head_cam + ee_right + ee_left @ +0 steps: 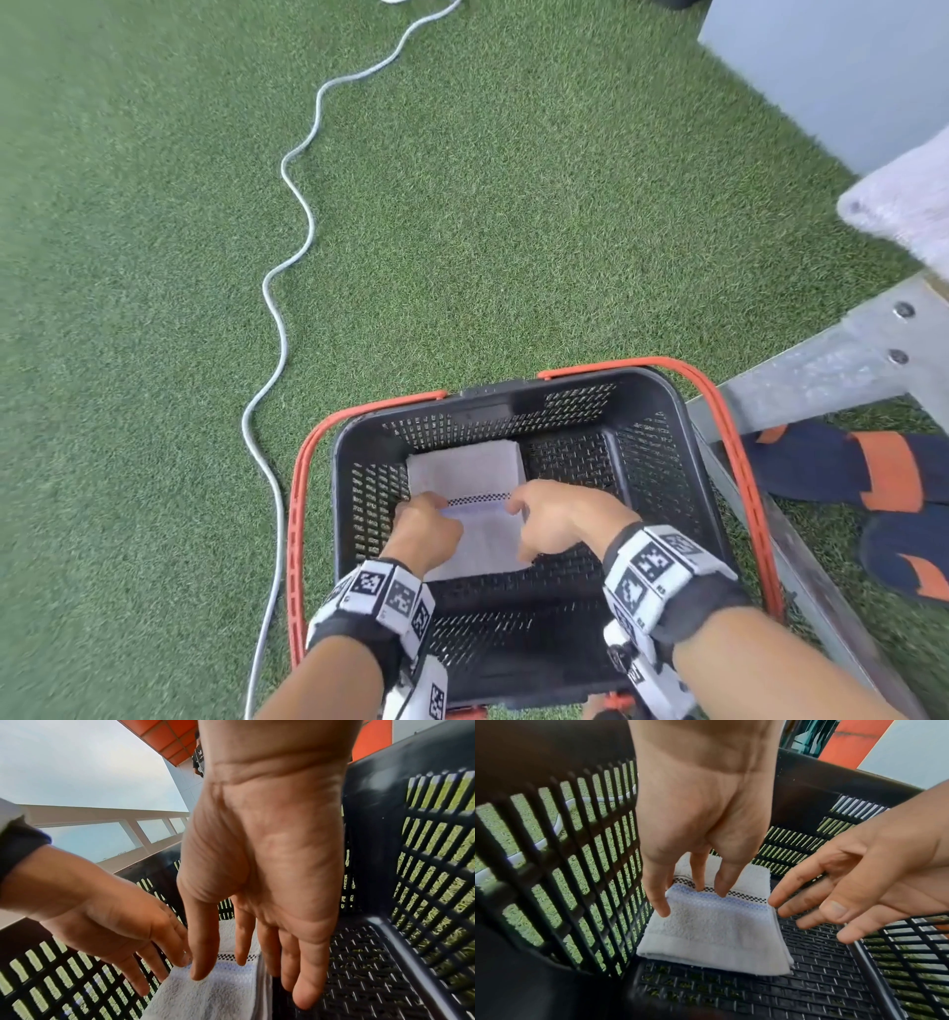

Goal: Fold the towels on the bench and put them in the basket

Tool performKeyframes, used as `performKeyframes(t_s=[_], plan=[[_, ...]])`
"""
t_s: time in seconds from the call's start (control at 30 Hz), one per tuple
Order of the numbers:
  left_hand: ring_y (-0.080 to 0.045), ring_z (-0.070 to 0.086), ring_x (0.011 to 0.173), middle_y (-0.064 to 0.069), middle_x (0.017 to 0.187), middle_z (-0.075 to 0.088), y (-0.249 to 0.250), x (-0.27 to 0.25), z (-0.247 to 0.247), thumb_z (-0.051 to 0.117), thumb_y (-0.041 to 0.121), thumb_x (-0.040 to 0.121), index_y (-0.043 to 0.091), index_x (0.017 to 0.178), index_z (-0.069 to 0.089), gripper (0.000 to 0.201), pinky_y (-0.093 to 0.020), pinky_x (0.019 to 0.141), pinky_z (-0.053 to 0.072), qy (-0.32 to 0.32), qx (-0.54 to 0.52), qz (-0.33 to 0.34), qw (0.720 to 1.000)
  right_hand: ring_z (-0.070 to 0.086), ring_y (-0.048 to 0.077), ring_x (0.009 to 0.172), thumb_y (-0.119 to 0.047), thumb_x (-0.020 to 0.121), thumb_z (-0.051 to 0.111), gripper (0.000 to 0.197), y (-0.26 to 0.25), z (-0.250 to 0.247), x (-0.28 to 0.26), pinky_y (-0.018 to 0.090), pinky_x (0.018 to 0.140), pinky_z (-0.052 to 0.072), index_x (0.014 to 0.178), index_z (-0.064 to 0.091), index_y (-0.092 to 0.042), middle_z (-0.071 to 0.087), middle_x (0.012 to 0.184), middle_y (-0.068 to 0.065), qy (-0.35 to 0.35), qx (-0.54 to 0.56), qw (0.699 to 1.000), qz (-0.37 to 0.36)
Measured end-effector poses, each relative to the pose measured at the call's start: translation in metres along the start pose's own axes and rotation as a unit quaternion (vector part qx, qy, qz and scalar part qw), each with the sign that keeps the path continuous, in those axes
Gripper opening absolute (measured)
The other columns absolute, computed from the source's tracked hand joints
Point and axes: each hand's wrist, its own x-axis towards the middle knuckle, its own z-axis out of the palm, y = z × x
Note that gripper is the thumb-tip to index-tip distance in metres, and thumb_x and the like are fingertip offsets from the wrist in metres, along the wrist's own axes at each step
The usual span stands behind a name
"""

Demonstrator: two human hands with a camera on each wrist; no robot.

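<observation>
One folded towel [470,506] lies flat on the floor of the black basket [662,411], close to the basket's left wall. It is white with a blue stripe and a little black-and-white checked band. So this towel looks done: it is folded and it is in.

Both hands are down inside the basket, right over it. The left hand [423,529] has its fingers [720,882] straight and spread, and the tips rest on the stripe at the towel's left side. They do not grip it. The right hand [560,516] is open too, with fingers [203,953] loose and long, just above the towel's right edge (I cannot tell if they touch it). I think the hands are letting go or patting the towel flat.

Under the fingers I see one folded towel, though I cannot tell if more lie beneath it. The rest of the basket floor, to the right of the fingers, shows only black mesh.

More work may be left. Far off to the right, well away from the fingers, something pale and fluffy [904,205] sits up on the counter [842,354]. It could be another towel to fold.
</observation>
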Motion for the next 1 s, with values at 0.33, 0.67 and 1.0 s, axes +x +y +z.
performKeyframes(t_s=[0.33,0.67,1.0], plan=[[-0.038,0.053,0.125,-0.024,0.134,0.056,-0.004,0.001,-0.002,0.051,0.002,0.091,-0.001,0.130,0.058,0.040,-0.037,0.101,0.045,0.028,-0.003,0.018,0.999,0.056,0.031,0.122,-0.026,0.086,0.070,0.073,-0.009,0.002,0.006,0.047,0.102,0.049,0.150,0.036,-0.017,0.051,0.145,0.009,0.006,-0.038,0.999,-0.005],[-0.018,0.056,0.081,-0.005,0.095,0.060,0.043,-0.047,-0.033,0.045,0.013,0.101,0.011,0.100,0.060,0.015,-0.025,0.075,0.048,-0.005,-0.021,0.115,0.993,0.065,0.022,0.105,-0.030,0.099,0.054,0.022,0.003,-0.033,-0.079,0.039,0.091,0.053,0.118,0.061,-0.022,0.065,0.122,0.002,0.198,0.008,0.975,-0.104],[-0.015,0.060,0.074,-0.002,0.095,0.071,0.117,-0.172,-0.081,0.051,0.025,0.100,0.012,0.104,0.070,0.023,-0.024,0.062,0.047,0.023,0.053,0.330,0.942,0.066,0.008,0.086,-0.033,0.093,0.060,0.008,0.017,-0.049,-0.228,0.036,0.087,0.055,0.086,0.065,-0.031,0.068,0.090,-0.015,0.422,0.066,0.885,-0.186]])
